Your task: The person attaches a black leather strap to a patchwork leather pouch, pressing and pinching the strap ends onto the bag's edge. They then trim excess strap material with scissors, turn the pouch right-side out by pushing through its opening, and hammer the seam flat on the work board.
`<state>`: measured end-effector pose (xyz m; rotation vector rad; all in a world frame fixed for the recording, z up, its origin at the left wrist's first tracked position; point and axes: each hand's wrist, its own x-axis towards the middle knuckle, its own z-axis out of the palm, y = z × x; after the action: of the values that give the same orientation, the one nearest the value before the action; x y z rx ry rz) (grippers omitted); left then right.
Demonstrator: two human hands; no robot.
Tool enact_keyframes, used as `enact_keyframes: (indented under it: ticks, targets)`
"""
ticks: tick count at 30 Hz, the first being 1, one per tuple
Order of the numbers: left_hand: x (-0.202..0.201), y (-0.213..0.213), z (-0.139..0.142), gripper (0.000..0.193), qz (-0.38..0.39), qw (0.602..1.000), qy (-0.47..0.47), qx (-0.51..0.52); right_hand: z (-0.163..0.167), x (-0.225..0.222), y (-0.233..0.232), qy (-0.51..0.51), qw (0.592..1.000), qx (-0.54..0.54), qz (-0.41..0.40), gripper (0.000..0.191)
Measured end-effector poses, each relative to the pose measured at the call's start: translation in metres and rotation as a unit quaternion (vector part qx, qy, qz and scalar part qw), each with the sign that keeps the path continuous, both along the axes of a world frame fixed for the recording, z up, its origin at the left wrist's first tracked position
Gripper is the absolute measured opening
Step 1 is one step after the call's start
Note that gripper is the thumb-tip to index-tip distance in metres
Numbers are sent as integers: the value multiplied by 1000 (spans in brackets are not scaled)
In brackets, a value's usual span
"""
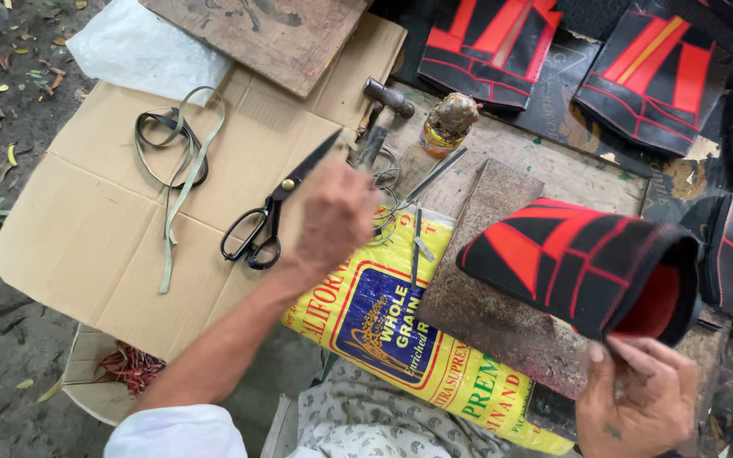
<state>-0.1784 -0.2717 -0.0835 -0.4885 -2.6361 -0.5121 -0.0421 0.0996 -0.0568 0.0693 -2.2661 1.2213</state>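
On a worn wooden work board (502, 140), head view, one entry per item, all placed against that board. Right hand (638, 399), at the board's near right edge: fingers closed on the lower rim of a black-and-red stitched piece (583, 263), which lies across a brown speckled slab (485, 288) with its red-lined open end turned toward the hand, apparently so the opening can be gripped; nothing shows inside but the lining. Left hand (332, 216), over the board's left edge: fingers curled loosely, reaching among slim metal tools (422, 191); whether it has hold of one cannot be told. Just left of it, black-handled scissors (277, 212) lie on flattened cardboard (112, 220), blades pointing toward the board. Hammer (379, 114): at the board's far left corner, head away from the person. Small jar (450, 123), crusted with brownish residue: upright beside the hammer; contents hidden. Yellow printed sack (409, 339): spread flat under the board's near side as a lap cover. Strap loops (176, 161): on the cardboard, well left. More black-and-red pieces (655, 76): laid out beyond the board's far edge. Bowl (99, 394), under the cardboard's near edge: holds red shreds (133, 369).
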Motion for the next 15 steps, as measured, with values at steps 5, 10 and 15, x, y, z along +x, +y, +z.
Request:
enact_keyframes:
  ticks: [5,10,15]
  targets:
    - [-36,56,-28,25,39,986,-129,101,-17,16,14,-154,979,109,-79,17]
    - [-87,67,-58,29,55,972,-229,27,-8,11,20,-235,960,148,-38,19]
    - [-98,76,-65,19,37,962,-269,31,30,5,4,-171,973,143,-63,19]
